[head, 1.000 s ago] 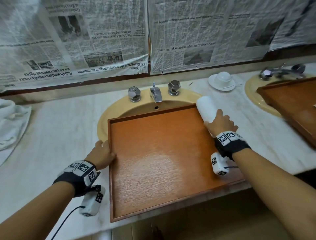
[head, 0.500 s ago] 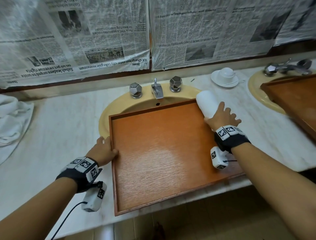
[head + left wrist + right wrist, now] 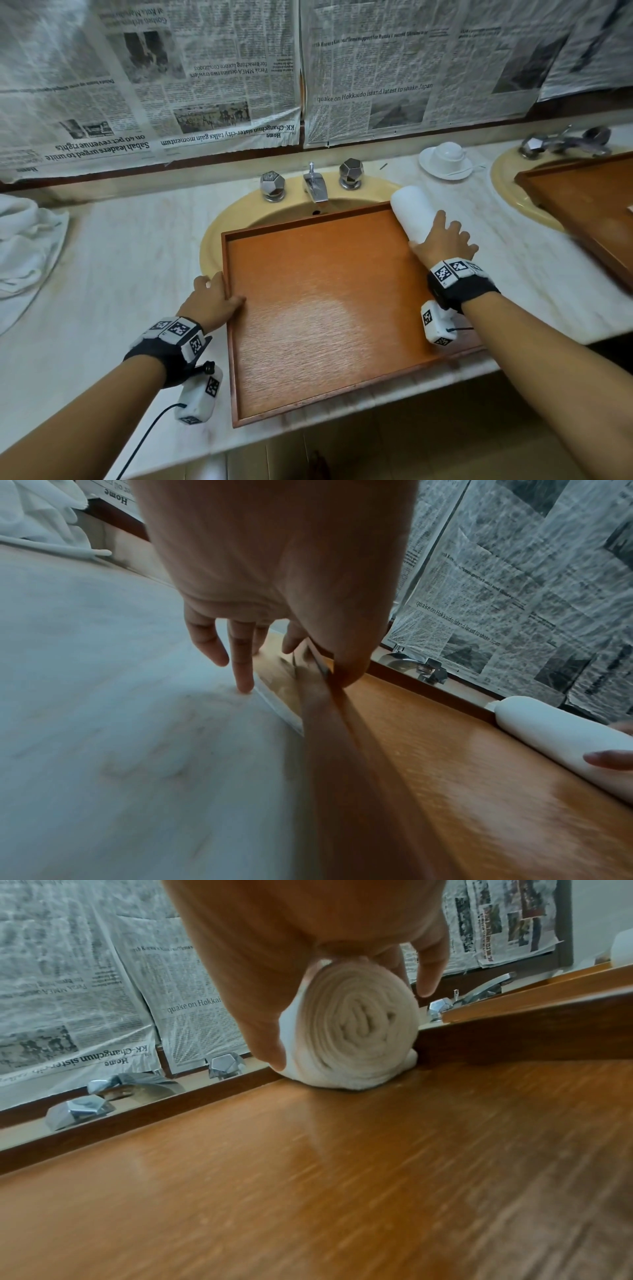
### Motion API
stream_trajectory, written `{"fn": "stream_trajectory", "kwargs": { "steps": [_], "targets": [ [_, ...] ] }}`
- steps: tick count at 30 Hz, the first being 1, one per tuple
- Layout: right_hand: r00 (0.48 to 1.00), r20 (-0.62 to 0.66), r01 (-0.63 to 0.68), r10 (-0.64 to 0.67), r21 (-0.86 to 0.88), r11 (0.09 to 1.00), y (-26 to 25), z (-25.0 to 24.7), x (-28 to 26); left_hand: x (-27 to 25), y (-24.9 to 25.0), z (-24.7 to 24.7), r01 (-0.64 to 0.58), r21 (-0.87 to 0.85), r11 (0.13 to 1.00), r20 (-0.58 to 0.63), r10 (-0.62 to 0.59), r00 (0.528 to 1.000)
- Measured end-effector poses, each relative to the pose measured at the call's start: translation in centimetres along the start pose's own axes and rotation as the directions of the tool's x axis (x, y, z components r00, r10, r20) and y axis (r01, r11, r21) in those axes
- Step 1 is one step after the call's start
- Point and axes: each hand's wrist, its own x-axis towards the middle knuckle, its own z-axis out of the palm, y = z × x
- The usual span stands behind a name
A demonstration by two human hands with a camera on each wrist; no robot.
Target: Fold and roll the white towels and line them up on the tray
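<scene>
My right hand [image 3: 442,241] rests on the rolled white towel [image 3: 411,216], fingers [image 3: 430,961] curled over its top and thumb against its side, gripping it. The roll lies inside the orange-brown wooden tray [image 3: 329,308], touching the rim under my right fingers. Its spiral end faces my right wrist.

My left hand [image 3: 210,299] grips the tray's opposite rim: thumb hooked inside the rim, the other fingers [image 3: 241,664] loosely extended outside, one tip touching the white marble tabletop [image 3: 120,274].

Beyond both hands, the chrome faucet [image 3: 315,185] stands behind the tray. A heap of unfolded white towels [image 3: 27,243] lies well apart, outboard of my left fingers.
</scene>
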Motion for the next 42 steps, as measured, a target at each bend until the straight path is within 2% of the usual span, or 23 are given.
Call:
{"fn": "stream_trajectory", "kwargs": {
  "steps": [6, 11, 13, 17, 21, 25, 30, 32, 42],
  "targets": [
    [0.994, -0.089, 0.058, -0.069, -0.116, 0.992, -0.7, -0.3, -1.4, 0.0, -0.8, -0.1, -0.022, -0.002, 1.000, 0.011, 0.022, 1.000],
    [0.997, -0.037, 0.066, -0.072, -0.151, 0.986, -0.7, 0.2, -1.2, -0.1, -0.9, 0.1, -0.039, 0.021, 0.999, 0.012, 0.039, 0.999],
    [0.997, -0.014, 0.070, -0.072, -0.119, 0.990, -0.2, 0.0, -0.5, -0.1, -0.8, 0.2, -0.035, 0.035, 0.999, 0.019, 0.035, 0.999],
    [0.997, 0.078, 0.011, -0.018, 0.084, 0.996, 1.1, -1.0, 1.2, -0.1, -0.7, 0.2, -0.025, 0.051, 0.998, 0.023, 0.024, 0.999],
    [0.994, 0.104, 0.022, -0.043, 0.195, 0.981, 2.2, -1.0, 2.2, -0.1, -0.5, 0.2, -0.021, 0.046, 0.999, 0.029, 0.019, 0.999],
    [0.995, 0.103, 0.007, -0.005, -0.018, 1.000, 1.2, -1.2, 1.7, 0.0, -0.5, 0.2, -0.020, 0.050, 0.999, 0.026, 0.019, 0.999],
    [0.980, 0.121, 0.175, -0.157, -0.151, 0.973, 0.1, -0.9, 1.1, 0.2, -0.6, 0.3, -0.022, 0.055, 0.998, 0.029, 0.021, 0.999],
    [0.975, 0.139, 0.197, -0.171, -0.201, 0.960, 0.2, -0.9, 1.2, 0.3, -0.7, 0.3, -0.023, 0.059, 0.998, 0.026, 0.021, 0.999],
    [0.976, 0.188, 0.150, -0.112, -0.204, 0.967, 0.4, -1.8, 1.1, 0.6, -1.4, 0.5, -0.040, 0.014, 0.999, 0.013, 0.040, 0.999]
  ]
}}
